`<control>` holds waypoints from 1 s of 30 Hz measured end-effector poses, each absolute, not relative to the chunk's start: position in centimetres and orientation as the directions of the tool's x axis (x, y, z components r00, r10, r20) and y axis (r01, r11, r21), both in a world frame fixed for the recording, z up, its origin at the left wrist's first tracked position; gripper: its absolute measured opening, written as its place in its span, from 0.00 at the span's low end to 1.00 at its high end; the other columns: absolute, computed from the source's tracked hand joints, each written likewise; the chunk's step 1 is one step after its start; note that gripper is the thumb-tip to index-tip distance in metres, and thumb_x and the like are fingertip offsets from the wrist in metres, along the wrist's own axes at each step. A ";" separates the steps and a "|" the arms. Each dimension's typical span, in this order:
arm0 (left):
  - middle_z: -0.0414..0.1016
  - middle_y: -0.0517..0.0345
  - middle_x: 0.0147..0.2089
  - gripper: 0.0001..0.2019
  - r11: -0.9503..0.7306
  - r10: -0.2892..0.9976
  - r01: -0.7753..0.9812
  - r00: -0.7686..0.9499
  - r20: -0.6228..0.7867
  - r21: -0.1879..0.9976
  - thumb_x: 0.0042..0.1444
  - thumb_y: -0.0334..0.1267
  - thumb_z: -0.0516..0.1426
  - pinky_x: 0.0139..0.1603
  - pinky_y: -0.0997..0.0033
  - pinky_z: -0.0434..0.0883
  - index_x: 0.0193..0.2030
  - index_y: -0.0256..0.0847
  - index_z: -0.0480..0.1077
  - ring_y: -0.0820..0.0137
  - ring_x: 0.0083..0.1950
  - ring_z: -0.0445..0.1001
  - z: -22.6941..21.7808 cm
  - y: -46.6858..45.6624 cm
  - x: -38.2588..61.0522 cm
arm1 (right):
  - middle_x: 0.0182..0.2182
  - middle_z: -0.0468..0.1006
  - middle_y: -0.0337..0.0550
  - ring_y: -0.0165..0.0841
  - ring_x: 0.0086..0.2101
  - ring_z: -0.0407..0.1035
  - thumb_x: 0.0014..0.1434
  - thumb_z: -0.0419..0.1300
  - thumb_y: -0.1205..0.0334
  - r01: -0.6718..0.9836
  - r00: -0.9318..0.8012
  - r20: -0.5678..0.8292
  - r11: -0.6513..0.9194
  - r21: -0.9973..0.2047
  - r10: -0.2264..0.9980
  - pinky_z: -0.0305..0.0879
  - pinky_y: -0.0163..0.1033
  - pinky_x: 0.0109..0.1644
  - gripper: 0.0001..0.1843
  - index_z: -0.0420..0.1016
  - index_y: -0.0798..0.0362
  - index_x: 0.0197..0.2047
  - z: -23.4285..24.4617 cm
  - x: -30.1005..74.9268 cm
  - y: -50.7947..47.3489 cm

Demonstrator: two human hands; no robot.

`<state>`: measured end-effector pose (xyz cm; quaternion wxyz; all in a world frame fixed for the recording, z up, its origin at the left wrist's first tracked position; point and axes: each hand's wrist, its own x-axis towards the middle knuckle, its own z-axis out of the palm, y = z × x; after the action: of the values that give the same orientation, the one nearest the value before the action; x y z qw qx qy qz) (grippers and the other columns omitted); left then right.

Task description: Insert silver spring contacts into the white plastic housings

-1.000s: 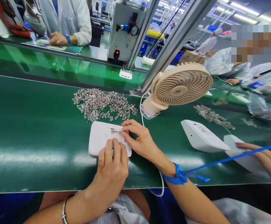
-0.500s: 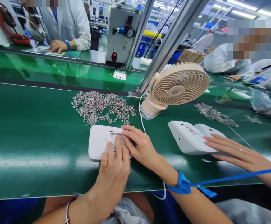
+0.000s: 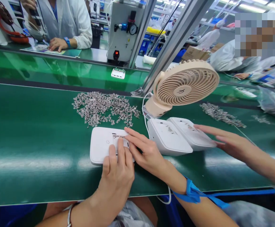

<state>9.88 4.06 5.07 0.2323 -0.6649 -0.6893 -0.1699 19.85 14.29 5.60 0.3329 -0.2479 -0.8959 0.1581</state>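
Currently, the left hand (image 3: 118, 170) is pressing its fingertips at the recess of the white casing (image 3: 101, 145), which is lying on the green tabletop (image 3: 38, 126), just before a pile of metal pieces (image 3: 93, 108). The right hand (image 3: 148, 151) is touching the casing's right side; whether either is pinching a piece, I cannot tell. Fingers are seemingly working at the recess, the next move probably calling for precise pressure. The fan (image 3: 184, 85) is bearing a hub mark; no lettering is reading clearly.

Green bench (image 3: 33, 126): white device (image 3: 99, 145) under the fingers (image 3: 121, 149); metal parts (image 3: 99, 107) heaped beyond them; beige fan (image 3: 183, 90) beyond, rightward; two white housings (image 3: 169, 137) just right; smaller heap (image 3: 221, 115) farther right.
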 end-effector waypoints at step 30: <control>0.66 0.49 0.58 0.23 0.131 0.821 0.991 -0.098 0.562 -0.018 0.58 0.39 0.53 0.49 0.63 0.56 0.59 0.33 0.62 0.57 0.56 0.65 4.2 4.0 10.6 | 0.41 0.72 0.48 0.35 0.41 0.68 0.55 0.53 0.70 0.346 -0.537 0.421 0.646 -0.680 0.731 0.65 0.44 0.45 0.06 0.70 0.53 0.34 5.7 18.1 14.5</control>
<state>10.65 4.04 4.17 0.2270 -0.6321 -0.7168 -0.1874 18.06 14.54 5.75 0.3568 -0.3227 -0.8342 0.2695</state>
